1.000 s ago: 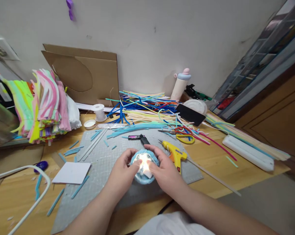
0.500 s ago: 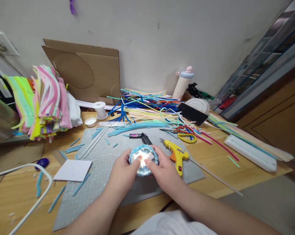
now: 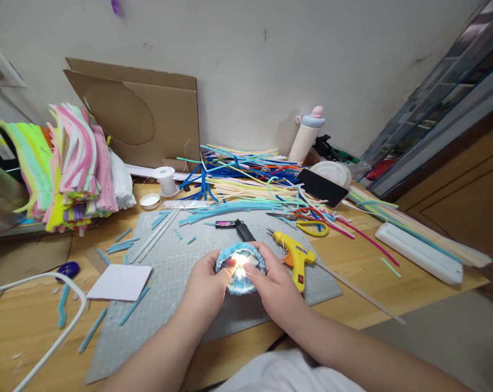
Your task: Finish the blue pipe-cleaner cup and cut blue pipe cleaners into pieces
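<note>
A small round blue fuzzy piece (image 3: pixel 240 271), with a bright light glowing at its middle, is held over the grey cutting mat (image 3: pixel 164 272). My left hand (image 3: pixel 205 291) grips its left side, thumb pressed near the light. My right hand (image 3: pixel 274 286) grips its right side, fingers curled round the rim. Both hands are closed on it. A yellow glue gun (image 3: pixel 296 254) lies just right of my right hand.
Loose coloured pipe cleaners (image 3: pixel 246 185), scissors with yellow and red handles (image 3: pixel 309 223), a black phone (image 3: pixel 322 187), a bottle (image 3: pixel 307 136) and a white spool (image 3: pixel 165 181) crowd the back. Pastel strips (image 3: pixel 66 169) are stacked left. A white card (image 3: pixel 119 282) lies on the mat.
The blue piece has been tilted up towards me between the fingers, and both hands have shifted slightly away from me on the mat.
</note>
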Motion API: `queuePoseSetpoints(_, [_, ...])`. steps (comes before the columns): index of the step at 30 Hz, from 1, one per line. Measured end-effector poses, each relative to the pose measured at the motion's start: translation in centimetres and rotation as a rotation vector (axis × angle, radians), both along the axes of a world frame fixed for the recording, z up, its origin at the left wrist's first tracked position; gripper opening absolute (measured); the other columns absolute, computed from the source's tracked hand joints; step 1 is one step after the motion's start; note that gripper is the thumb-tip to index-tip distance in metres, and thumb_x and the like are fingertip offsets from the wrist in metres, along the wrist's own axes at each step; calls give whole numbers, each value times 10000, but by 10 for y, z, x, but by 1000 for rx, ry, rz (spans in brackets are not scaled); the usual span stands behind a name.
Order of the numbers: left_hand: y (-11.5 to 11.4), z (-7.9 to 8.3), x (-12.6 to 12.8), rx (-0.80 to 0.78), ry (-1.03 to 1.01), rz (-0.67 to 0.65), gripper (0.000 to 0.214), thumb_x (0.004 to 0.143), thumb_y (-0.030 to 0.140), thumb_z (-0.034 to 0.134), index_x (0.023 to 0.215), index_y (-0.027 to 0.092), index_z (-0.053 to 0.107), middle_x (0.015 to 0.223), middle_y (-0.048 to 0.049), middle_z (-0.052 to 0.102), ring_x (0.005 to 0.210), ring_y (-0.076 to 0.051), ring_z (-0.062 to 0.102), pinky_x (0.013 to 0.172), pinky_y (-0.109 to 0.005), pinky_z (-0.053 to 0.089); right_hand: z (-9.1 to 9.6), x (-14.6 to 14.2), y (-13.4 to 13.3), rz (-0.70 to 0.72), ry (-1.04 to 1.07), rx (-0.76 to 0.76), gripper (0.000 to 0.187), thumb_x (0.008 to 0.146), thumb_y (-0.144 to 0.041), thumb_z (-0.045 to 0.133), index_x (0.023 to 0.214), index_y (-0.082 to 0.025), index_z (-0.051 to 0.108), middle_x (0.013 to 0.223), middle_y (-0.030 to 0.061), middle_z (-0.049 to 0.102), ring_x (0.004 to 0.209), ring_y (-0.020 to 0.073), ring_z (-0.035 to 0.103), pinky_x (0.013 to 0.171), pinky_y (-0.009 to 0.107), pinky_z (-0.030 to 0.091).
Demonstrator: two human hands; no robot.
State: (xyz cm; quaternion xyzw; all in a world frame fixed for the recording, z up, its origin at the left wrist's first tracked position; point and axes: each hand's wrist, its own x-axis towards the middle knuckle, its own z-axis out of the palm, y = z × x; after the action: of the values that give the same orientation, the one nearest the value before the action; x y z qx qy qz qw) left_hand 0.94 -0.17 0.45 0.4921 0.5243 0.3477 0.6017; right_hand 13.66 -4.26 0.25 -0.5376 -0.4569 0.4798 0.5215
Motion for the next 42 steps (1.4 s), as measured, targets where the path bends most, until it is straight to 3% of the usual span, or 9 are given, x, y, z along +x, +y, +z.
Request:
queuePoseSetpoints(5, [-1,-6,1,-8,21,5,159,693,321,591,717,164,595,585,16,563,518,-129,484,499,-234,372,-1,-1,0,9,-29,10,209,824,-238,513,1029,-220,547,902,8,610,832,178,546,748,288,429])
queuePoseSetpoints(12, [1,-2,-1,71,69,-31,166,719,313,596,806,172,598,684,5,600,649,-157,548,587,-245,418,2,2,5,26,-40,-36,297,787,-217,545,1080,-230,495,952,14,586,851,180,551,756,309,440])
queuePoseSetpoints(15, [0,-2,-1,48,-4,20,180,712,289,588,848,171,588,710,7,605,641,-148,540,587,-240,421,2,0,7,-9,81,-54,436,695,-149,590,1100,-223,446,1029,32,566,901,187,560,773,311,447])
queuePoseSetpoints(19, [-1,-2,2,27,-82,56,257,670,177,554,927,182,551,789,10,611,678,-139,543,617,-236,428,2,-3,9,-29,206,-129,376,653,-125,559,1009,-206,469,920,17,586,793,168,560,699,285,444])
queuePoseSetpoints(24, [-2,2,2,78,59,-24,310,632,108,485,917,199,564,789,21,615,734,-157,551,643,-240,419,-1,-4,14,-92,221,-143,379,594,-125,535,960,-209,486,864,-2,586,746,160,555,639,263,450])
queuePoseSetpoints(29, [-3,3,0,130,166,-96,187,661,154,487,813,185,593,733,7,620,728,-180,561,649,-261,418,-2,-2,15,-150,132,-88,380,602,-140,526,975,-208,500,954,23,563,859,176,556,690,274,461])
queuePoseSetpoints(32, [-2,4,1,95,145,-49,208,650,157,502,835,177,595,737,3,625,721,-178,564,652,-262,422,0,-1,12,-119,85,-49,409,622,-152,536,1024,-210,482,1010,39,550,953,191,542,769,295,453])
queuePoseSetpoints(38, [-2,6,3,-14,-22,-2,329,619,158,536,943,166,593,778,-6,641,734,-179,571,673,-267,436,3,-3,9,-39,169,-115,403,630,-144,522,1022,-211,457,972,36,569,868,185,572,706,291,460])
queuePoseSetpoints(42, [-4,6,2,-74,-25,-42,217,632,196,552,823,138,637,704,-21,634,659,-163,545,608,-253,409,4,-2,6,-28,173,-97,387,675,-197,591,1040,-209,464,982,34,566,860,173,559,724,282,454])
